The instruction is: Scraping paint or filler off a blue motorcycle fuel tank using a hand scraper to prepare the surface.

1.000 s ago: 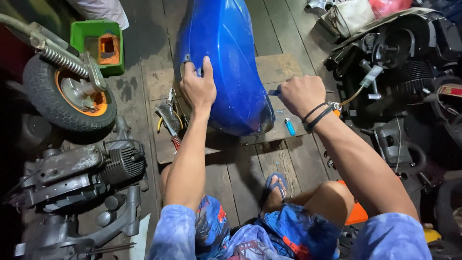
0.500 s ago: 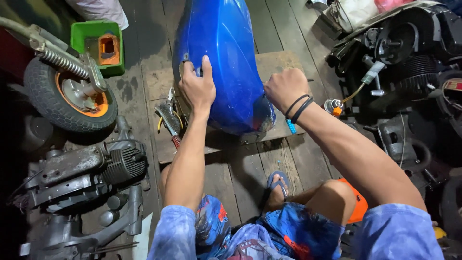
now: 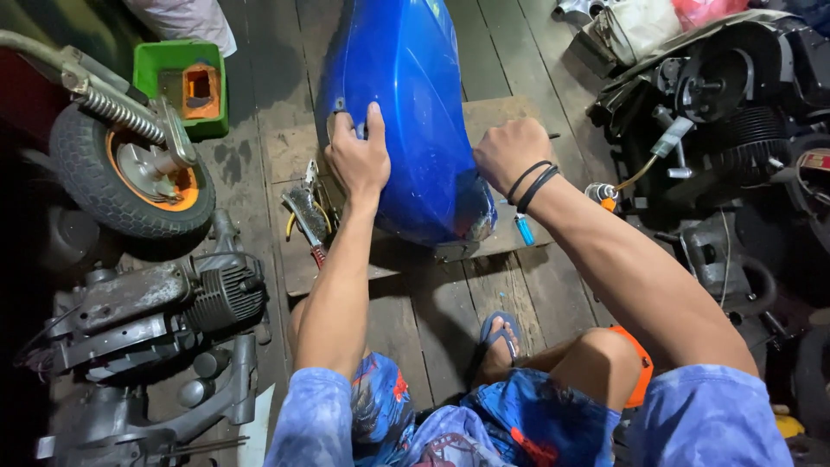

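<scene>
I am steadying the blue body panel (image 3: 406, 121), which lies on a wooden board (image 3: 493, 117) on the plank floor in front of my knees. My left hand (image 3: 359, 156) lies flat on the panel's left edge, fingers spread and hooked over the rim near a small mounting hole. My right hand (image 3: 510, 151) is curled into a fist against the panel's right edge; it looks closed around some thin tool, but I cannot tell what. I judge this to be work on a fastening at the panel's edge, calling for a firm hold from the left so the panel does not slide. Left of the panel lie pliers (image 3: 307, 212) and beyond them a small wheel (image 3: 117, 177), a green box (image 3: 181, 82) and an engine (image 3: 164, 303). Right of the panel, a blue lighter (image 3: 524, 229) sits close to my wrist, and a second engine (image 3: 726, 95) crowds my elbow room.
</scene>
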